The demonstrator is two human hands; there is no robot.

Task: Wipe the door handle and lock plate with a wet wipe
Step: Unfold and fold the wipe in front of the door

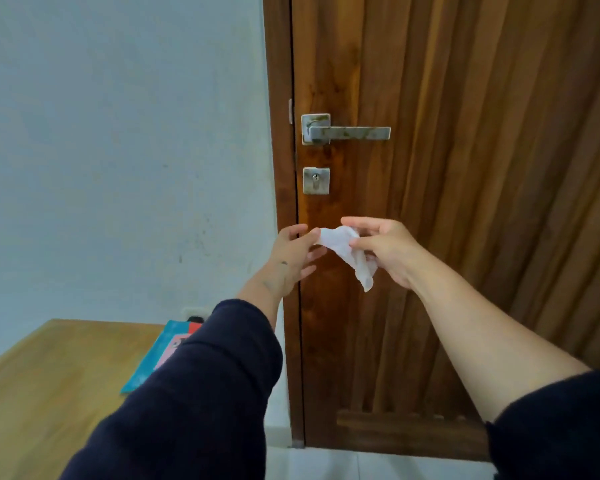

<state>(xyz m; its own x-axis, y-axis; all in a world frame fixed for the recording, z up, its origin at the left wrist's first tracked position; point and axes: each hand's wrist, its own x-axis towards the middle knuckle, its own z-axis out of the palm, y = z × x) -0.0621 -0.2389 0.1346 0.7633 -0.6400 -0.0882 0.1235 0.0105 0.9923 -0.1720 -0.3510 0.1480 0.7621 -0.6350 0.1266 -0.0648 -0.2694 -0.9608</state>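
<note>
Both hands hold the wet wipe (349,252) out in front of the wooden door (465,202). The right hand (383,251) pinches its crumpled upper part between thumb and fingers, and the left hand (293,258) pinches the near corner at its thumb tip, so the sheet is stretched a little between the two grips with a loose tail hanging below the right one. The person appears to be opening out or bunching the wipe before any wiping has begun.

Straight above the two grips, close by, sits the lock plate (316,181) with its keyhole. Above that again is the door handle (347,132), whose lever runs off to the right over the right hand. Both show brownish smears, so neither looks cleaned yet.

Several things could go wrong from here:
- The wipe is held by small pinches only; if one lets go early the sheet may drop to the floor and pick up dirt.
- Used as a tight wad, it would skim the flat faces and miss the edges of the plate and the underside of the lever.
- Pressing down on the lever while rubbing could unlatch the door and swing it away from the hand.

Behind the left forearm, a colourful packet (160,355) lies on a wooden table (49,375)
</note>
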